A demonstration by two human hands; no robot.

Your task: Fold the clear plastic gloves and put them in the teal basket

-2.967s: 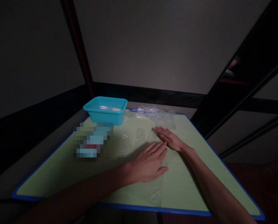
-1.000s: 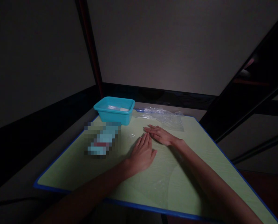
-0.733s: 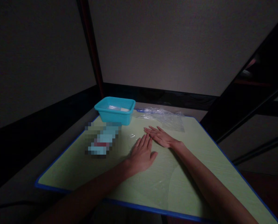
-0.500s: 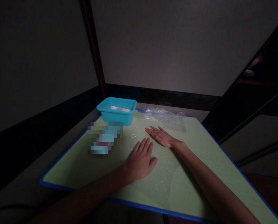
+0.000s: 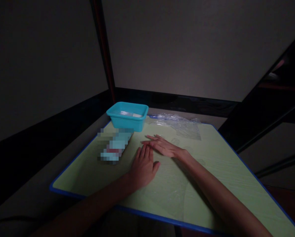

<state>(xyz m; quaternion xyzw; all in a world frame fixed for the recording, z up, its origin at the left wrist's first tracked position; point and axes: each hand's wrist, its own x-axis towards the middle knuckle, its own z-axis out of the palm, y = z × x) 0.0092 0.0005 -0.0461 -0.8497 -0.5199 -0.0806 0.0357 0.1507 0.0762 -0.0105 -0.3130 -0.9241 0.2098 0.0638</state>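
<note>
A clear plastic sheet, whose rounded, finger-like outlines suggested a disposable glove, lay spread on the blue-edged green desk, reaching toward the near edge. The left hand was palm down over it, fingers extended close together with the thumb apart, gripping nothing. The right hand lay across just beyond, palm down, its fingers long and slightly parted, likewise clamped on nothing; its fingertips overlapped those of the left hand in the view, though whether they touched could not be told. The work in hand looked like flattening the film, and doing it well seemed to call for light, even pressure: one palm anchoring the sheet while the other swept outward from the middle, so that creases ran off the edges instead of bunching. Glints nearer the person hinted at wrinkles there that deserved a pass too. Fingers kept flat would probably serve better than dug-in tips, since such thin film could cling, fold over or slide. Sweeps to the left needed to stop short of the pixelated pale-blue object, and forward ones short of the turquoise basin and the crumpled clear plastic at the far edge.
</note>
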